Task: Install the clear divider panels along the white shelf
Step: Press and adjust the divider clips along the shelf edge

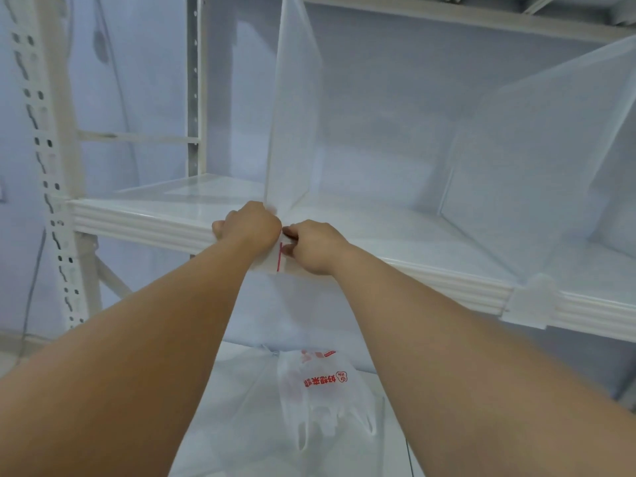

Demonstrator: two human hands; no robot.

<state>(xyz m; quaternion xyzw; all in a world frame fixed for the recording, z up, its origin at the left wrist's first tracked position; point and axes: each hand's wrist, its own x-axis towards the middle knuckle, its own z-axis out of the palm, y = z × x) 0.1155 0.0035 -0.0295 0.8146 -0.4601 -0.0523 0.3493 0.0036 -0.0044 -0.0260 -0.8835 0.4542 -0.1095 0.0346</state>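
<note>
A clear divider panel [296, 108] stands upright on the white shelf [144, 215], its front end at the shelf's ribbed front edge. My left hand [249, 223] is closed over the panel's front clip on the left side. My right hand [311, 244] pinches the same front piece from the right, where a thin red strip [279, 258] shows on clear film. A second clear divider panel [537, 156] stands further right, held by a clear clip [530, 301] on the front edge.
A white perforated upright post [44, 160] rises at the left. Another shelf board [447, 18] runs overhead. On the lower shelf lies a white plastic bag with red print [323, 383]. A wall closes the back.
</note>
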